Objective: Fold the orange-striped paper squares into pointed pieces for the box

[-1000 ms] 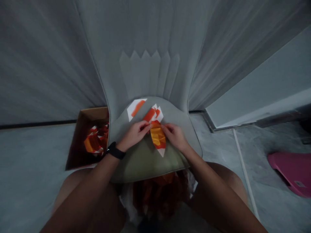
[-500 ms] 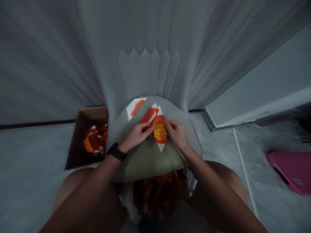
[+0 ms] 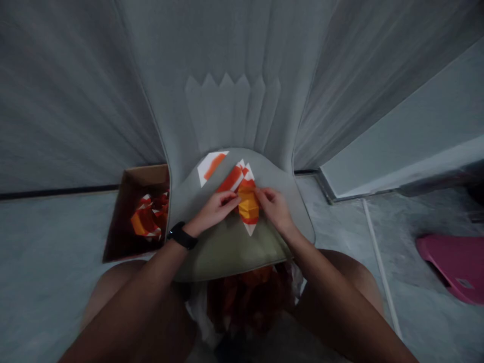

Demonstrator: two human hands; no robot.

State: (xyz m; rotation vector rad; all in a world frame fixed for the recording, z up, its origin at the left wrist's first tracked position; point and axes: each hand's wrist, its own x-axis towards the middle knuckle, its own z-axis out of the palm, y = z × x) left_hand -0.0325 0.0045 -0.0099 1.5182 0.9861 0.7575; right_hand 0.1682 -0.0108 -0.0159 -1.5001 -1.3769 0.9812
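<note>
Both hands pinch a folded paper on a cushion

The left hand (image 3: pixel 215 210) and right hand (image 3: pixel 274 209) both grip the folded paper (image 3: pixel 248 204), the left pinching its left side, the right closing over its right edge. Both bare forearms reach in from the near side and angle inward, with the wrists bent slightly and the elbows held out. A black watch (image 3: pixel 182 236) sits on the left wrist. The orange, yellow and white paper lies near the far edge of the cushion (image 3: pixel 230 257), its white tip pointing toward the person. A white sheet with an orange stripe (image 3: pixel 212 168) lies just to the far left of it. To the left, a cardboard box (image 3: pixel 117 227) holds folded orange papers (image 3: pixel 146 218). More orange paper (image 3: pixel 245 302) sits in a heap on the near side. A white rod (image 3: pixel 380 267) and a pink plastic piece (image 3: pixel 454 267) lie on the floor to the right.
</note>
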